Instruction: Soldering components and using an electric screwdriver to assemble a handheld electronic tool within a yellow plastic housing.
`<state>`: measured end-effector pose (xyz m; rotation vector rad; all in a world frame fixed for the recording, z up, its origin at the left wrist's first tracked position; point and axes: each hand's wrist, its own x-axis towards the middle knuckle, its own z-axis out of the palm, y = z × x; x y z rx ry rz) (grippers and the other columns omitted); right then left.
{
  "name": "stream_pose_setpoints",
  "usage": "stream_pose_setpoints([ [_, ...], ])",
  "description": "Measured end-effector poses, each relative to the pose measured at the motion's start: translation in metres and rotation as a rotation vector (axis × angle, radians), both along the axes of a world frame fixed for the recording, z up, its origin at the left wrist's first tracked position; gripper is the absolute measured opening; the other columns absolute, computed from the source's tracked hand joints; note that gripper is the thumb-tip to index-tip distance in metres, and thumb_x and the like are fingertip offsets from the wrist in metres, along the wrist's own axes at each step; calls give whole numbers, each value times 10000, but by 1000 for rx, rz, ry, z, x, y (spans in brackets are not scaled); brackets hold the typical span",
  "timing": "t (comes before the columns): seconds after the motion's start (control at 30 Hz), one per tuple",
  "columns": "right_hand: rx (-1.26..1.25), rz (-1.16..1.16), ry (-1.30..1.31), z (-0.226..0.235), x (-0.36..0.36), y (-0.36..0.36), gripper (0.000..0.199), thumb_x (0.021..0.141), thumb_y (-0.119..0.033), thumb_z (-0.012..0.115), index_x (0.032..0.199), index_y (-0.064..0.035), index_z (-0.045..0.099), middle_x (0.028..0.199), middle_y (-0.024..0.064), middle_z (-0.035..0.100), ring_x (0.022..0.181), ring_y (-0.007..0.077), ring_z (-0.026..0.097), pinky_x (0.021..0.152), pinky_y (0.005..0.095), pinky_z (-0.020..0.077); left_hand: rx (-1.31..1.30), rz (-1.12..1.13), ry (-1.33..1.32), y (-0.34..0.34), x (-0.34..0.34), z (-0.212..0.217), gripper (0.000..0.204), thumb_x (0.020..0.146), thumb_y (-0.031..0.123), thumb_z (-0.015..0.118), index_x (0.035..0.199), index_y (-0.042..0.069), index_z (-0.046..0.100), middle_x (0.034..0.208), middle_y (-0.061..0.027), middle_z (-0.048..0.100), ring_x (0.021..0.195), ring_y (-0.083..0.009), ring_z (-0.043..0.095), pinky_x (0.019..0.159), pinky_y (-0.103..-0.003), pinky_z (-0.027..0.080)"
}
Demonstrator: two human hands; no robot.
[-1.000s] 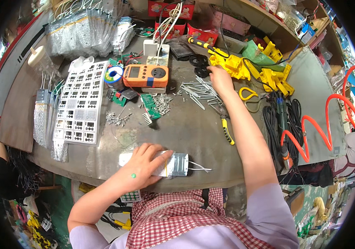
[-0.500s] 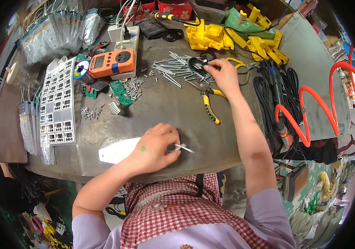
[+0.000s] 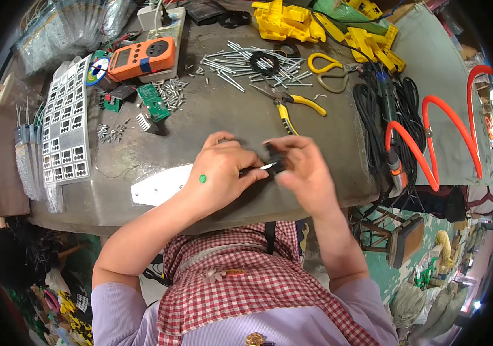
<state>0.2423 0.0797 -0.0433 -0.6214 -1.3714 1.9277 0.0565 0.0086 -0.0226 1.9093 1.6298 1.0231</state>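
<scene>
Near the table's front edge, both hands (image 3: 258, 167) pinch a small black part (image 3: 274, 158); orange meter (image 3: 141, 57) behind.

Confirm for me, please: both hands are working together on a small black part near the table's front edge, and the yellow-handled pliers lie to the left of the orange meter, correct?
Not quite: the head view shows the yellow-handled pliers lying to the right of the orange meter. Both the left hand and right hand do work on the small black part.
</scene>
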Motion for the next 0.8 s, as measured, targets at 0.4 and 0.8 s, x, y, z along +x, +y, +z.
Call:
stream_pose_setpoints([
  [0.4,405,-697,-33,28,69,-3,224,856,-59,620,1072,-5,594,984,136,650,909,192,632,789,319,505,20,41,420,-28,9,-7,494,607,147,777,1020,30,532,1066,-146,549,1005,-347,510,876,-446,391],
  [0.8,427,-115,-1225,45,278,92,584,776,-50,459,1358,-38,414,1325,146,501,1238,255,465,1044,318,339,-81,70,231,-27,12,-1,458,650,257,776,973,25,550,973,-136,567,934,-325,533,878,-443,383],
])
